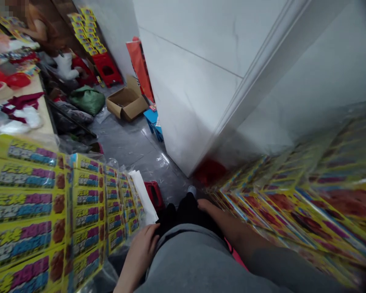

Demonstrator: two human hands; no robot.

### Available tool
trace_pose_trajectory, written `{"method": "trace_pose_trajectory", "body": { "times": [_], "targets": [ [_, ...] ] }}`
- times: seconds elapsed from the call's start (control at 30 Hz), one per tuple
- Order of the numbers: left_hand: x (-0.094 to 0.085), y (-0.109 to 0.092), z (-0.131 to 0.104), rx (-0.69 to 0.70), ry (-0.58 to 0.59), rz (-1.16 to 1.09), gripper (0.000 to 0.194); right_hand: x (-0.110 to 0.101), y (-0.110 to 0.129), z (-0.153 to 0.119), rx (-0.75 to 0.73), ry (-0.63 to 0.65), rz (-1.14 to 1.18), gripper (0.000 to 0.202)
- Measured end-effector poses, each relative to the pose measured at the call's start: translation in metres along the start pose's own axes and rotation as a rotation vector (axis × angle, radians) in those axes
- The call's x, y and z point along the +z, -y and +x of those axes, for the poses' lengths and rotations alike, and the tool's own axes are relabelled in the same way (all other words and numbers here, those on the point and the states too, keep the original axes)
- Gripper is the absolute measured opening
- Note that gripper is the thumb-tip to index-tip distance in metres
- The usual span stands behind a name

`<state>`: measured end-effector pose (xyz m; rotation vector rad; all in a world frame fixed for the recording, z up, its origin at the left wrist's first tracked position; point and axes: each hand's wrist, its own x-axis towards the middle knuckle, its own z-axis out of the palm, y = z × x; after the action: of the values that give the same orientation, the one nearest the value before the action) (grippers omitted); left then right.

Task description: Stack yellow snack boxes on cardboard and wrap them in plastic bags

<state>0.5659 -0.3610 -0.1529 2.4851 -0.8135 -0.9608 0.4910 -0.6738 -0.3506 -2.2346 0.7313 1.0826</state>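
Note:
My left hand (pixel 142 247) hangs low at my left side against my dark trousers (pixel 189 213), its fingers loosely extended with nothing visible in them. Close by on the left are tall stacks of yellow printed boxes (pixel 88 197) in clear plastic wrap. My right hand (pixel 204 204) is down by my right thigh; its fingers are mostly hidden and small. More wrapped yellow boxes (pixel 301 215) are piled along my right side, blurred. A white sheet (pixel 144 195) sits at the edge of the left stacks, just ahead of my left hand.
A white wall corner (pixel 195 89) juts out ahead. Beyond the narrow floor passage (pixel 125 144) are an open cardboard box (pixel 125 99), a blue stool (pixel 152 118) and a green sack (pixel 88 99). A person (pixel 49 32) is by a cluttered table (pixel 47 116). Yellow packs top a red stool (pixel 106 69).

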Motion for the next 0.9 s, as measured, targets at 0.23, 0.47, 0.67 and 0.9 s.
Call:
{"method": "trace_pose_trajectory", "body": {
  "times": [0.23, 0.47, 0.67, 0.9],
  "targets": [
    [-0.004, -0.040, 0.059, -0.022, -0.036, -0.071, 0.040, -0.068, 0.026, 0.037, -0.160, 0.043, -0.090, 0.028],
    [-0.007, -0.025, 0.066, 0.064, -0.011, -0.103, 0.040, -0.050, 0.008, 0.016, -0.023, -0.016, -0.091, 0.029],
    [-0.023, -0.002, 0.056, 0.055, 0.039, 0.006, 0.040, -0.033, 0.012, -0.002, 0.122, -0.195, -0.080, 0.034],
    [-0.023, -0.002, 0.050, 0.192, 0.009, -0.027, 0.039, -0.030, 0.019, -0.019, 0.099, -0.268, -0.103, 0.029]
  ]
}}
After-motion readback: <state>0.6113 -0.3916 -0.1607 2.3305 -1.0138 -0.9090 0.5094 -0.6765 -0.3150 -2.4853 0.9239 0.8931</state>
